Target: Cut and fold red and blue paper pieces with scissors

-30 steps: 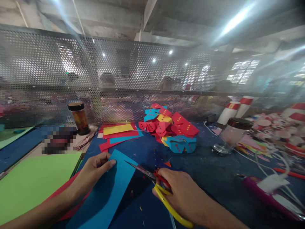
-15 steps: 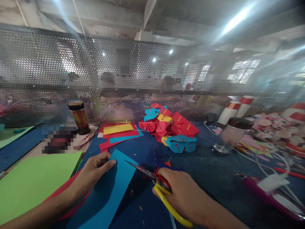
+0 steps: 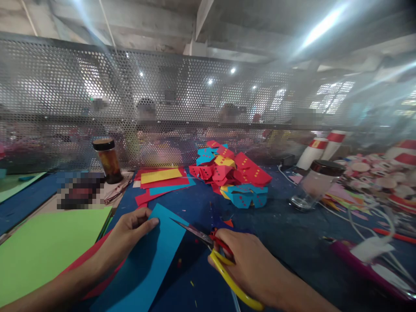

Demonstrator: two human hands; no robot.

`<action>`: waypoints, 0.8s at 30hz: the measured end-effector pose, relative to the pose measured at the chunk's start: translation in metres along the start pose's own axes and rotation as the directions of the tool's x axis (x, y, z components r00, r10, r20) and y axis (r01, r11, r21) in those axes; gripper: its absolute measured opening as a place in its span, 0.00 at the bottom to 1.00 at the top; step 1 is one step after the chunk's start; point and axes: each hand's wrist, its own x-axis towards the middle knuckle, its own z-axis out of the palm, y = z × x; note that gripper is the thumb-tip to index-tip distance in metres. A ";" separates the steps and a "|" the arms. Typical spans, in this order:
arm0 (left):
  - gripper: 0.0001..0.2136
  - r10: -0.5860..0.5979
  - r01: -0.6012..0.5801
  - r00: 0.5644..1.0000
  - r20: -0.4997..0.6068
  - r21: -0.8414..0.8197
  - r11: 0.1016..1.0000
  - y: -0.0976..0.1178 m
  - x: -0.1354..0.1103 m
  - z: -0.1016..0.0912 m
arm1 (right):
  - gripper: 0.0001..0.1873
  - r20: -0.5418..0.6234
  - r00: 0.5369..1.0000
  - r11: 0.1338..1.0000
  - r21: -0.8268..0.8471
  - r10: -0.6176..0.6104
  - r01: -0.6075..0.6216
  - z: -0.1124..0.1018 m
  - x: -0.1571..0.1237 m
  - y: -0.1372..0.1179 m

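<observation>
My left hand (image 3: 136, 227) pinches the upper left edge of a long blue paper sheet (image 3: 152, 260), thumb on top. In my right hand (image 3: 238, 255) are scissors (image 3: 224, 264) with yellow and red handles. Their pointed blades lie over the paper's right edge, near its top, with the tip facing left. Whether the lower blade is under the sheet I cannot tell. Red paper (image 3: 108, 279) lies partly hidden beneath my left forearm and the blue sheet.
Folded red, blue and yellow paper pieces (image 3: 227, 169) are heaped ahead, beside flat paper strips (image 3: 162, 177). Green sheets (image 3: 48, 251) lie left, near a dark-lidded jar (image 3: 108, 162). To the right are a clear jar (image 3: 316, 186), a purple power strip (image 3: 367, 264) with cables, and white-red cones (image 3: 313, 151).
</observation>
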 end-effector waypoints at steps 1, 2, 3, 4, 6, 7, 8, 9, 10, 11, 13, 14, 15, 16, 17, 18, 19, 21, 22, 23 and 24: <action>0.20 -0.001 0.001 1.000 -0.001 -0.005 1.000 0.001 0.000 0.000 | 0.08 0.005 1.000 1.000 0.001 0.002 -0.002 -0.001 0.000 0.000; 0.20 -0.003 0.003 1.000 0.002 -0.011 1.000 0.001 0.000 0.001 | 0.08 0.010 1.000 1.000 0.000 0.005 -0.005 -0.001 0.001 -0.001; 0.20 -0.006 0.006 1.000 0.006 -0.018 1.000 0.002 0.000 0.001 | 0.08 0.013 1.000 1.000 -0.003 0.010 -0.010 -0.001 0.001 -0.001; 0.20 -0.008 0.008 1.000 0.010 -0.025 1.000 0.002 -0.001 0.001 | 0.08 0.013 1.000 1.000 -0.007 0.016 -0.016 -0.001 0.001 -0.001; 0.20 -0.011 0.011 1.000 0.015 -0.037 0.999 0.003 -0.001 0.002 | 0.08 0.009 1.000 1.000 -0.013 0.021 -0.021 -0.001 0.002 -0.001; 0.20 -0.011 0.012 1.000 0.013 -0.040 0.999 0.004 -0.002 0.002 | 0.08 0.006 1.000 1.000 -0.011 0.021 -0.021 -0.001 0.002 -0.001; 0.20 -0.011 0.011 1.000 0.009 -0.041 0.999 0.004 -0.002 0.002 | 0.07 0.003 1.000 1.000 -0.006 0.019 -0.019 0.000 0.002 -0.001; 0.20 -0.010 0.010 1.000 0.003 -0.044 0.999 0.005 -0.003 0.002 | 0.07 0.002 1.000 1.000 -0.001 0.017 -0.017 0.000 0.002 0.000; 0.20 -0.010 0.010 1.000 0.000 -0.047 0.999 0.005 -0.003 0.002 | 0.07 0.002 1.000 1.000 0.002 0.015 -0.015 0.000 0.001 0.000; 0.19 -0.012 0.012 1.000 0.000 -0.050 0.999 0.005 -0.002 0.002 | 0.07 0.004 1.000 1.000 0.001 0.015 -0.015 0.000 0.001 0.000; 0.19 -0.017 0.017 1.000 0.002 -0.055 0.998 0.004 -0.002 0.002 | 0.07 0.006 1.000 1.000 -0.011 0.021 -0.021 0.000 0.001 0.000; 0.18 -0.019 0.019 1.000 0.003 -0.056 0.998 0.003 -0.002 0.002 | 0.07 0.008 1.000 1.000 -0.017 0.021 -0.021 0.000 0.001 0.000; 0.18 -0.017 0.017 1.000 0.007 -0.057 0.998 0.003 -0.001 0.002 | 0.07 0.008 1.000 1.000 -0.021 0.023 -0.022 0.000 0.001 0.000; 0.18 -0.013 0.013 1.000 0.008 -0.056 0.998 0.002 -0.001 0.001 | 0.07 0.008 1.000 0.999 -0.022 0.023 -0.023 0.000 0.001 0.000; 0.18 -0.008 0.008 1.000 0.008 -0.058 0.998 0.001 -0.001 0.001 | 0.08 0.008 1.000 1.000 -0.020 0.023 -0.023 0.000 0.001 0.000; 0.19 -0.003 0.003 1.000 0.003 -0.060 0.998 0.001 -0.001 0.001 | 0.08 0.010 1.000 1.000 -0.013 0.021 -0.021 0.000 0.001 0.000; 0.19 -0.003 0.003 1.000 -0.002 -0.059 0.998 0.001 -0.001 0.001 | 0.08 0.011 1.000 1.000 -0.008 0.022 -0.021 0.000 0.001 0.000; 0.19 -0.007 0.006 1.000 -0.013 -0.050 0.999 0.002 -0.001 0.002 | 0.08 0.008 1.000 1.000 -0.004 0.023 -0.023 -0.001 0.000 0.000; 0.20 -0.011 0.010 1.000 -0.015 -0.045 0.999 0.002 -0.001 0.002 | 0.09 0.008 1.000 1.000 -0.004 0.022 -0.022 -0.001 0.000 0.000; 0.20 -0.014 0.013 1.000 -0.011 -0.040 0.999 0.003 -0.001 0.002 | 0.08 0.007 1.000 1.000 -0.006 0.021 -0.021 -0.001 0.000 0.000; 0.20 -0.015 0.015 1.000 -0.006 -0.037 0.999 0.003 -0.001 0.002 | 0.08 0.006 1.000 1.000 -0.007 0.021 -0.021 -0.001 0.000 0.000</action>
